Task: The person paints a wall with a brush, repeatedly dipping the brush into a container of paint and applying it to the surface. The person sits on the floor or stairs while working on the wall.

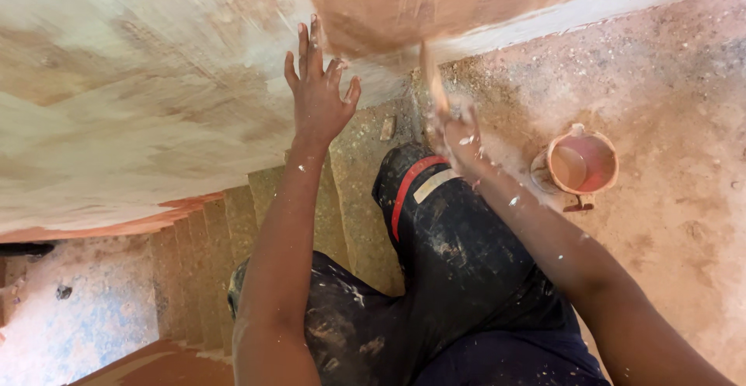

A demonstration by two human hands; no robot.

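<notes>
Two hands on wall (155,83), left (317,95) flat, right (454,133) gripping brush (433,79)

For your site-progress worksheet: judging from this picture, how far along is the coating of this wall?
Done: a reddish-brown patch covers the wall's upper part. In hand: the right hand holds a blurred brush against the wall, left hand braced flat on it. Left: the pale area beside the stairs. A paint pot waits on the landing.

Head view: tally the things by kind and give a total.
Hands: 2, the left hand flat on the wall, the right hand gripping a brush
Brushes: 1
Buckets: 1, the reddish bucket
Total: 4
</notes>
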